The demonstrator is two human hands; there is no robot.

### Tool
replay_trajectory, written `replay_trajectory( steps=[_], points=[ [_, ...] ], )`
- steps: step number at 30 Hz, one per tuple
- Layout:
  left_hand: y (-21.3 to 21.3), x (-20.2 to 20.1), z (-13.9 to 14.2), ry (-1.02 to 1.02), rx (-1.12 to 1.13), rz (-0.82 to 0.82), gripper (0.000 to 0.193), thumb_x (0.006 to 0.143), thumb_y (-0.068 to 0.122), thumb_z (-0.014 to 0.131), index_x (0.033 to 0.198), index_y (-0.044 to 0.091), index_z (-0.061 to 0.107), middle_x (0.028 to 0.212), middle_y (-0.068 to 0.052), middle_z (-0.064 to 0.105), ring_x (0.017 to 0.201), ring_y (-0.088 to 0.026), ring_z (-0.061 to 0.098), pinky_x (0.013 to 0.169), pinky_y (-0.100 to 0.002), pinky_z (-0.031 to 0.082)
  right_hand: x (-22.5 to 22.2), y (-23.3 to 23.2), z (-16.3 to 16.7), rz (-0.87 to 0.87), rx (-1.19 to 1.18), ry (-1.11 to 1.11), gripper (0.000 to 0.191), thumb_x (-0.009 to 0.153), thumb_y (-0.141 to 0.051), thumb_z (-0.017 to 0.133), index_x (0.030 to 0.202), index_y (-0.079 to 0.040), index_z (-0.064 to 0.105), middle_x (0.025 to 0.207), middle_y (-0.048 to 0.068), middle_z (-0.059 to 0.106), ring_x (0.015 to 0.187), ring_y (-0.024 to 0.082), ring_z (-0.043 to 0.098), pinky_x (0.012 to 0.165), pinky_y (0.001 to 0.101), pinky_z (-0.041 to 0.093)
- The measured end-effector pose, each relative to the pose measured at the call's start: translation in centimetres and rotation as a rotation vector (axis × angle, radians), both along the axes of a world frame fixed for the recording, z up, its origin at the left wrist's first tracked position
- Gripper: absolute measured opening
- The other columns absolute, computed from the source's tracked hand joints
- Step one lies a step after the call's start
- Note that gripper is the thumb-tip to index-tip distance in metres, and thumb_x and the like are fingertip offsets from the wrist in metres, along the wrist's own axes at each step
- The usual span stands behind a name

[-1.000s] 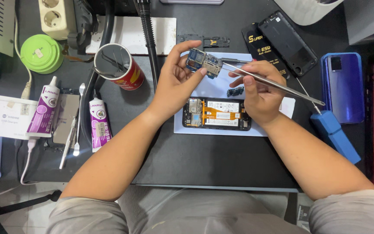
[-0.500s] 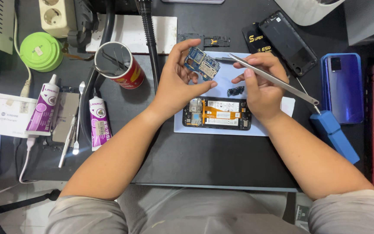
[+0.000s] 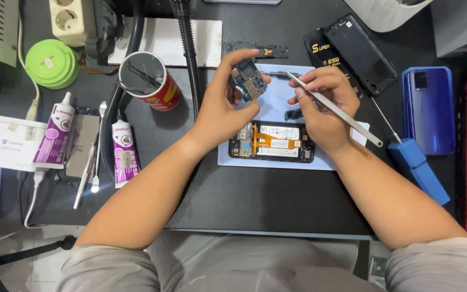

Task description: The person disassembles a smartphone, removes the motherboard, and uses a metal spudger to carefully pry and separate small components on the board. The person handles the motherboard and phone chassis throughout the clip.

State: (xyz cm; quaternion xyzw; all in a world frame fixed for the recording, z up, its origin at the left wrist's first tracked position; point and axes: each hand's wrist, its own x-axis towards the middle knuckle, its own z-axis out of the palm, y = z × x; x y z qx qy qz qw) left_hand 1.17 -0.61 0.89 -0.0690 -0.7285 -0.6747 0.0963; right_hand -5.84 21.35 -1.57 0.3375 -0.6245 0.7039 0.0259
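The black work table (image 3: pixel 277 211) is the biggest thing, and on it lies a pale mat (image 3: pixel 277 108) in front of me. On the mat rests the opened phone (image 3: pixel 272 141), back cover off, with an orange flex cable showing inside. To my right a blue phone (image 3: pixel 429 111) lies well apart, and a blue-handled screwdriver (image 3: pixel 414 165) lies near my right wrist. To my left stand a red cup (image 3: pixel 152 81) and two purple glue tubes (image 3: pixel 55 135).

My left hand (image 3: pixel 220 111) is raised above the opened phone and pinches a small circuit board (image 3: pixel 248 80) between thumb and fingertips, tilted toward me. My right hand (image 3: pixel 325 105) is closed around metal tweezers (image 3: pixel 333 110); the fingers are pressed together on the shaft, and the tip points at the circuit board, just beside it. I cannot tell if the tip holds anything.

I judge I am in the step of inspecting or picking a small part on the circuit board. The next move calls for a steady left grip and a very fine, light touch of the tip.
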Motion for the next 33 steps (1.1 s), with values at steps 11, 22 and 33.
replay_trajectory(
  steps=[11, 22, 33],
  points=[
    [0.2, -0.1, -0.5, -0.113, 0.094, -0.117, 0.075, 0.09, -0.012, 0.06, 0.151, 0.016, 0.027, 0.122, -0.01, 0.062, 0.102, -0.01, 0.067, 0.086, -0.026, 0.057, 0.0, -0.3, 0.6, 0.051, 0.008, -0.029, 0.017, 0.107, 0.013, 0.06, 0.116, 0.0, 0.053, 0.128, 0.015, 0.059, 0.119, 0.025, 0.068, 0.096, 0.0344, 0.065],
    [0.4, -0.1, -0.8, -0.059, 0.13, -0.156, 0.059, 0.103, -0.008, 0.055, 0.152, 0.011, 0.028, 0.128, -0.01, 0.064, 0.102, -0.009, 0.062, 0.086, -0.025, 0.053, 0.3, 0.0, 1.0, -0.015, 0.133, -0.016, 0.017, 0.098, 0.014, 0.069, 0.105, 0.0, 0.063, 0.119, 0.015, 0.068, 0.11, 0.018, 0.069, 0.095, 0.028, 0.058],
    [0.5, -0.3, -1.0, -0.066, 0.139, -0.131, 0.033, 0.109, 0.003, 0.054, 0.141, 0.003, 0.046, 0.117, -0.004, 0.071, 0.1, -0.002, 0.062, 0.088, -0.022, 0.052, 0.0, -0.2, 1.4, 0.11, 0.123, 0.12, 0.023, 0.089, 0.017, 0.077, 0.099, 0.0, 0.065, 0.121, 0.011, 0.06, 0.114, 0.019, 0.068, 0.102, 0.033, 0.061]
  ],
)
